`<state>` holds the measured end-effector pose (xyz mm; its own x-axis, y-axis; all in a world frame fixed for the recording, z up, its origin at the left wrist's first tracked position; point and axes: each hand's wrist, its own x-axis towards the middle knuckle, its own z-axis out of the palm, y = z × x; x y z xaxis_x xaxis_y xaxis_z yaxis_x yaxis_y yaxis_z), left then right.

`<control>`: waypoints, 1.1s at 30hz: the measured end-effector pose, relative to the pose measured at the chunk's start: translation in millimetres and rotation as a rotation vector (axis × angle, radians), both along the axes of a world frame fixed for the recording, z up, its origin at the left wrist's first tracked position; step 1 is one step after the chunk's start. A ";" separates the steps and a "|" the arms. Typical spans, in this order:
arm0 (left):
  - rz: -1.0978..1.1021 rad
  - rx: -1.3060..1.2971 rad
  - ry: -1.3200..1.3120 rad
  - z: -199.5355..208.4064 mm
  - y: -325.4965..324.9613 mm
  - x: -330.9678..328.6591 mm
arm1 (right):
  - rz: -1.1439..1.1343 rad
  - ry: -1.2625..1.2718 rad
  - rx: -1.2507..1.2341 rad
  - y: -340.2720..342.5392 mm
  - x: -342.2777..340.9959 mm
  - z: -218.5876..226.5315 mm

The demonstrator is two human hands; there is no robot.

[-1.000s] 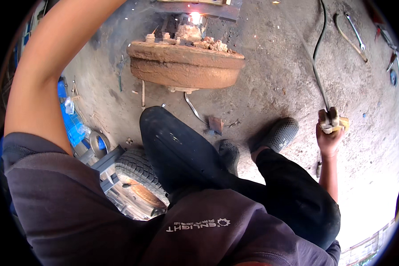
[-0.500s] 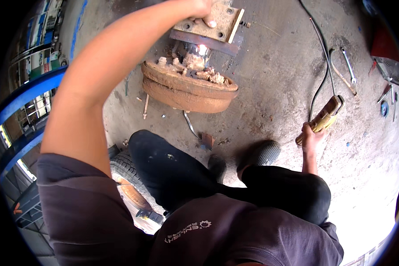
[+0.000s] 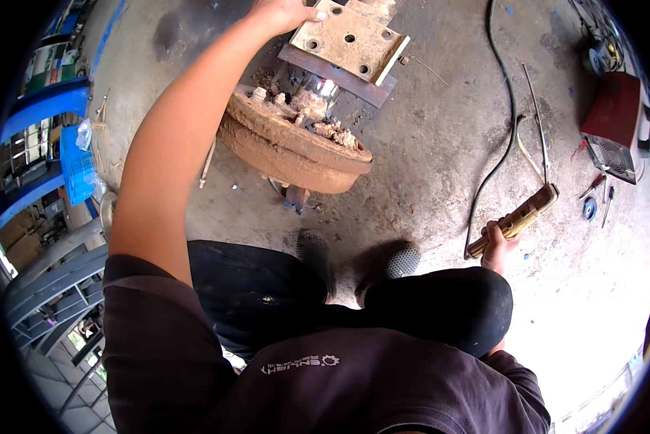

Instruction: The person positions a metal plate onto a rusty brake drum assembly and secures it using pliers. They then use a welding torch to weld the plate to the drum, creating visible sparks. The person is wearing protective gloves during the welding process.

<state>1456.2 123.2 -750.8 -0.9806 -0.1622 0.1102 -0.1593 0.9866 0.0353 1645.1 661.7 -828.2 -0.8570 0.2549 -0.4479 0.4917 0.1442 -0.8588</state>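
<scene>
My left hand grips the upper left edge of a dusty flat metal plate with several bolt holes; the thumb lies on top and the other fingers are mostly hidden. Beneath the plate, a short shiny round shaft joins it to a rusty brown drum-shaped hub, which leans on the floor with crusted bolts on its upper face. My right hand is wrapped round a yellowish welding electrode holder, off to the right. A thin rod points up from its jaw, apart from the hub.
A black cable runs across the floor near the holder. Farther right stand a red machine, a blue disc and a screwdriver. Blue racks line the left side. My shoes are close to the hub.
My left hand has shifted from the plate's middle to its left edge. The plate and hub sit more tilted in view. The bright glow at the shaft is gone.
</scene>
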 end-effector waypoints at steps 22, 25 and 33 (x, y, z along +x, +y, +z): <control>0.755 0.215 0.386 23.4 -197.0 270.7 | 0.445 0.023 0.395 -35.5 -64.0 255.4; 0.916 -0.163 0.118 1.5 -218.3 321.9 | 0.523 -0.035 0.450 -35.3 -88.5 267.6; 0.970 -0.240 -0.395 -71.1 -196.7 472.8 | 0.478 0.020 -0.002 -46.7 -134.2 205.6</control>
<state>1929.1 -73.5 -821.8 -0.4176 -0.9070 -0.0542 -0.8360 0.4069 -0.3683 1510.9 615.0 -622.6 -0.8865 -0.1711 -0.4298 0.3536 0.3485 -0.8680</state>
